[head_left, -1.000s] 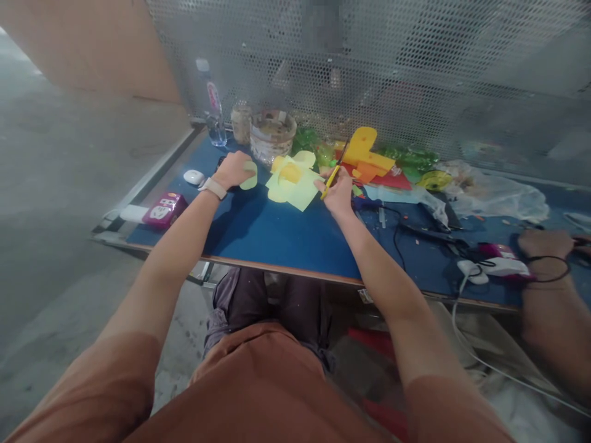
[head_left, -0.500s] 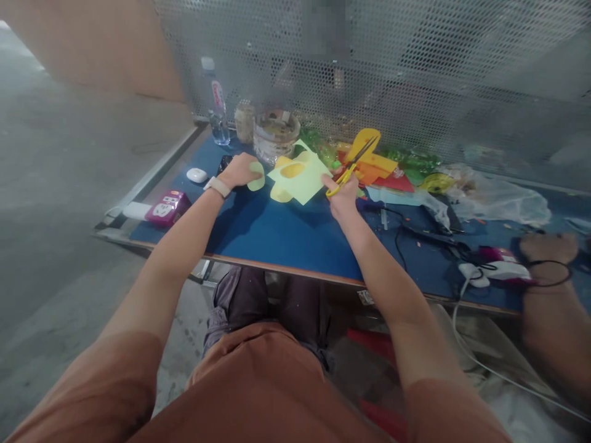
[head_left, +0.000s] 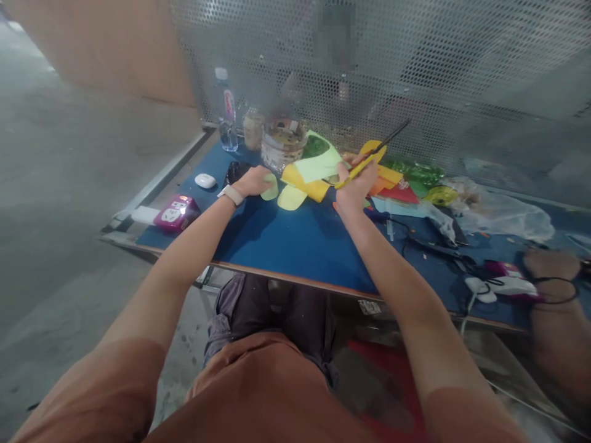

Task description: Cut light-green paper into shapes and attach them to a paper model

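Right grip (head_left: 357, 184) was wrapped around the yellow handles of the scissors (head_left: 391, 136), whose dark blades pointed up and away to its right; its thumb side also met the edge of a pale green sheet (head_left: 321, 165) that reached leftward from it. Left grip (head_left: 253, 181) was pinching a small rounded green piece (head_left: 269, 188) on its inner side, apart from the sheet. Between the two, yellow paper (head_left: 305, 186) and a pale yellow rounded piece (head_left: 292, 198) lay partly beneath the sheet. Just behind the left grip was a dark, flat object (head_left: 236, 172); to its left sat a white case (head_left: 205, 181), with a purple-and-white socket block (head_left: 176, 213) nearer the edge of the blue tabletop (head_left: 295, 246). Beyond it stood a bottle (head_left: 226, 114), a jar (head_left: 253, 130) and a clear tub (head_left: 281, 147). Right of the right grip were orange paper (head_left: 388, 176), red paper (head_left: 401, 194) and, farther out, a plastic bag (head_left: 508, 213). Well to the right, a co-worker's hand (head_left: 551, 264) was blurred.
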Demonstrator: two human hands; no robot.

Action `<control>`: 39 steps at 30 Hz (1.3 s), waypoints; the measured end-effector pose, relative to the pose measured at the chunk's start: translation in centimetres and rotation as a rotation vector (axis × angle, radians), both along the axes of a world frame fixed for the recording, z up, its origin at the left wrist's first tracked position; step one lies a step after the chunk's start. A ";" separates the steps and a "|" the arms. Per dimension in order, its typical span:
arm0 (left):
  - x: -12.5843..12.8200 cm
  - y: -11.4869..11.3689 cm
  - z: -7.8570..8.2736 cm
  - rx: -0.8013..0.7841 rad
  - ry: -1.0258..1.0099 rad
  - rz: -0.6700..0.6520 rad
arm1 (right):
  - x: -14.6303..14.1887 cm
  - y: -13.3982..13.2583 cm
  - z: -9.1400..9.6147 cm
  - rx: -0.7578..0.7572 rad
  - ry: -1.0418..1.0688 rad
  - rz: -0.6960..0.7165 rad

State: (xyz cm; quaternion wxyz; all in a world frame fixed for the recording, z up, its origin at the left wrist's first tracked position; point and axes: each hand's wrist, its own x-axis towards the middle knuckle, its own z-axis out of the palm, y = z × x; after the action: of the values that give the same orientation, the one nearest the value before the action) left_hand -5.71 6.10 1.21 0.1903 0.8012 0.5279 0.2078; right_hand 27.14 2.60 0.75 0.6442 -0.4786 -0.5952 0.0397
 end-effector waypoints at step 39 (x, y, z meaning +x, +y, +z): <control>2.0 -2.3 1.3 0.099 0.326 0.019 | -1.0 -5.5 2.0 -0.518 -0.725 0.714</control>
State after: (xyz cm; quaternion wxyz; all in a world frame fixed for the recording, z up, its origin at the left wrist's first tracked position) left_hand -3.67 3.79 2.49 0.0604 0.8278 0.5483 0.1025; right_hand 26.11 -2.86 2.80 0.2072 -0.3731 -0.8739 0.2327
